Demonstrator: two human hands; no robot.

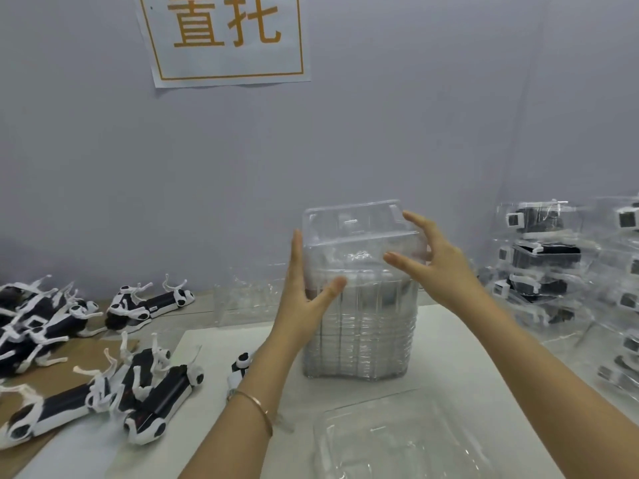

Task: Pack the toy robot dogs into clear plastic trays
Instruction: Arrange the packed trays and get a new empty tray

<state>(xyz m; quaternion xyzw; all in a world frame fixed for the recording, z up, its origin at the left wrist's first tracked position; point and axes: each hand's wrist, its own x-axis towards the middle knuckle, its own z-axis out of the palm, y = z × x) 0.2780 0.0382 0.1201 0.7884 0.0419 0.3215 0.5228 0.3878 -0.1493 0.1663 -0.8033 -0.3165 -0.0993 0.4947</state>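
A tall stack of clear plastic trays stands on a white sheet at the middle of the table. My left hand presses flat against the stack's upper left side, thumb across the front. My right hand curls round the right corner of the top tray, thumb in front and fingers on top and behind. A single empty clear tray lies near me. Black-and-white toy robot dogs lie loose on the left. One dog is partly hidden behind my left forearm.
More toy dogs are heaped at the far left on brown cardboard. Packed clear trays with dogs inside are piled at the right. A grey wall with a paper sign closes the back.
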